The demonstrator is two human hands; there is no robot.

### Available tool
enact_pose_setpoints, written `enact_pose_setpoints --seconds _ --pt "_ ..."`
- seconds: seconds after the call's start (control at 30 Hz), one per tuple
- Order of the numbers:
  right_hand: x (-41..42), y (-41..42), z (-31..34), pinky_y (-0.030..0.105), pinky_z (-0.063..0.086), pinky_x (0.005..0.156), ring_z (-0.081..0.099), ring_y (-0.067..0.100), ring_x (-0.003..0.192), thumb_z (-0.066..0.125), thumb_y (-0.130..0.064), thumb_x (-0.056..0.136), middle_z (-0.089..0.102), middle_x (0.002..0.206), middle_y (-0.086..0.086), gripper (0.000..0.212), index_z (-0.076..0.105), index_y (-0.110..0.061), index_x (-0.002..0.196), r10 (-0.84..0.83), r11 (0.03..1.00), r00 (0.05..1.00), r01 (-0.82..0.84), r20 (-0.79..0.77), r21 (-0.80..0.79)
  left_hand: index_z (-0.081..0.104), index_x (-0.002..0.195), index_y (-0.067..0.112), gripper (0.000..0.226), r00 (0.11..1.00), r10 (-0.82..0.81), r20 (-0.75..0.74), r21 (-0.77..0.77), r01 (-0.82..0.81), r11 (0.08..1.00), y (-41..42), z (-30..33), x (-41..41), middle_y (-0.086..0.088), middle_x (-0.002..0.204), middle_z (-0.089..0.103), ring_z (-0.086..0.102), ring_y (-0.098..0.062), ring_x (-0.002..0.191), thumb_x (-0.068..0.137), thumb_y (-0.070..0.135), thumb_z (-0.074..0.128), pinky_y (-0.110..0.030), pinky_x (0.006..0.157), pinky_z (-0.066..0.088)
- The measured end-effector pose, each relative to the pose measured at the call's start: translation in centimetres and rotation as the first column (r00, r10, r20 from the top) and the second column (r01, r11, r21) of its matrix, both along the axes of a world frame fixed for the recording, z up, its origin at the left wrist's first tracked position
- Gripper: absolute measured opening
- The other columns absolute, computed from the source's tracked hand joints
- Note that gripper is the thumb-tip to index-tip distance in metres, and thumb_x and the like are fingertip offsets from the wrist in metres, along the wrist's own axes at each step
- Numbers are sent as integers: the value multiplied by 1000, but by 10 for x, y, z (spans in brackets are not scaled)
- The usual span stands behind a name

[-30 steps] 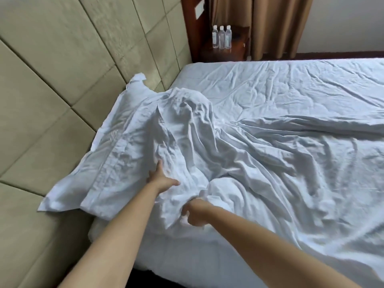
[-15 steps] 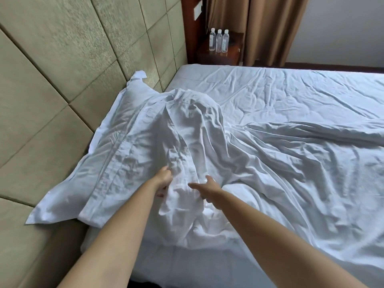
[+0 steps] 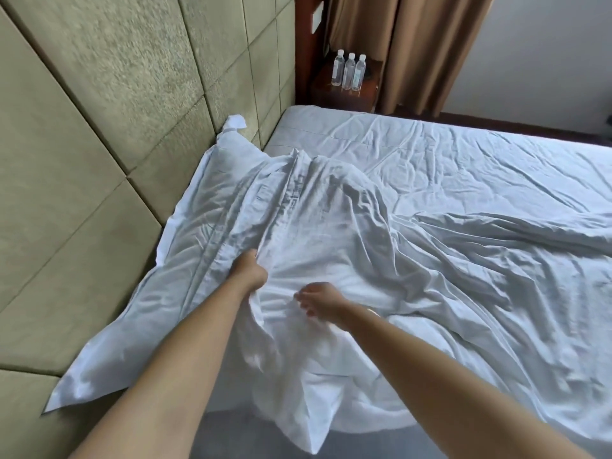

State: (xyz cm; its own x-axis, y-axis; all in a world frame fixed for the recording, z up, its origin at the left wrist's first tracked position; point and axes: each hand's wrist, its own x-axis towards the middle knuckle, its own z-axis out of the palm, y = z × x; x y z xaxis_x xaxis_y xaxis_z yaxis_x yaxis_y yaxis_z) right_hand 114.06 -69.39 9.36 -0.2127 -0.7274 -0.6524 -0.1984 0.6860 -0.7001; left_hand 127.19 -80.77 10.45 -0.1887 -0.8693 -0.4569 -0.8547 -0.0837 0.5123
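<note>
Centre of frame: my left hand grips a fold of the crumpled white bed sheet; my right hand, fingers loose, lies just right of it. Upper centre: three clear plastic water bottles on a dark wooden nightstand.

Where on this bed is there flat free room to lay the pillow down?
Freest: the bare sheet at the far side, bordered by the padded wall, the nightstand and the bunched duvet. The near edge is crowded: pillow, duvet folds, left hand gripping a fold, right hand beside it.
</note>
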Motion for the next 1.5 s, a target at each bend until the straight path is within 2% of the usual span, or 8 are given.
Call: enact_pose_setpoints --seconds 0.1,0.3,0.53,0.77,1.0,1.17,1.37,1.5 --pt "-1 -35 0 28 45 72 60 21 88 62 -29 86 64 102 4 35 55 -23 120 -63 993 974 39 -220 -112 55 120 10 36 999 40 27 -143 -36 989 -30 16 21 -17 122 59 57 -34 110 85 19 56 -35 87 48" --pt "37 -86 14 22 36 85 52 21 114 60 -29 84 47 126 3 47 52 -26 130 -5 970 943 -76 -332 -232 56 79 7 9 967 248 -54 -442 -246 863 -75 74 56 -20 101 61 55 -40 90 79 4 47 -36 70 40" --pt "36 -44 -22 22 36 92 48 26 121 63 -18 87 41 137 13 48 51 -12 132 219 961 915 -263 -340 -89 15 151 13 87 944 297 -144 161 -273 948 -19 -21 81 -9 154 28 34 -28 138 86 45 62 -36 108 33" --pt "48 -10 -21 40 48 92 58 29 106 60 -17 84 22 145 4 64 33 -22 141 175 919 902 -293 -396 -263 -25 147 22 123 992 96 -78 290 -69 955 42 -32 69 -1 158 13 25 -21 143 77 47 73 -29 114 25" --pt "23 42 -29 39 35 99 47 34 120 37 -13 93 47 130 12 36 47 -13 128 280 903 785 -411 -552 -128 45 133 12 101 973 93 -212 313 -22 950 96 -32 55 -2 129 58 58 -14 110 45 35 90 -24 94 47" --pt "20 51 -21 41 18 112 30 25 136 36 -31 94 36 146 4 40 42 -27 133 349 818 613 -568 -709 -89 55 114 8 56 998 -61 -8 125 61 990 99 26 57 -7 111 62 59 -23 101 58 15 59 -30 87 52" --pt "31 38 15 46 11 116 17 22 144 33 -46 96 11 159 0 58 18 -32 150 -10 904 725 -288 -689 -316 57 109 7 55 951 186 -249 97 -166 981 97 86 80 -1 84 57 52 -19 78 56 -6 55 -22 51 40" --pt "45 79 -42 43 27 112 33 31 137 33 -60 86 29 150 14 73 24 -25 149 622 728 611 -681 -490 74 55 109 9 43 974 150 169 51 -161 986 130 26 113 -7 108 60 58 -26 98 71 17 73 -26 72 43"
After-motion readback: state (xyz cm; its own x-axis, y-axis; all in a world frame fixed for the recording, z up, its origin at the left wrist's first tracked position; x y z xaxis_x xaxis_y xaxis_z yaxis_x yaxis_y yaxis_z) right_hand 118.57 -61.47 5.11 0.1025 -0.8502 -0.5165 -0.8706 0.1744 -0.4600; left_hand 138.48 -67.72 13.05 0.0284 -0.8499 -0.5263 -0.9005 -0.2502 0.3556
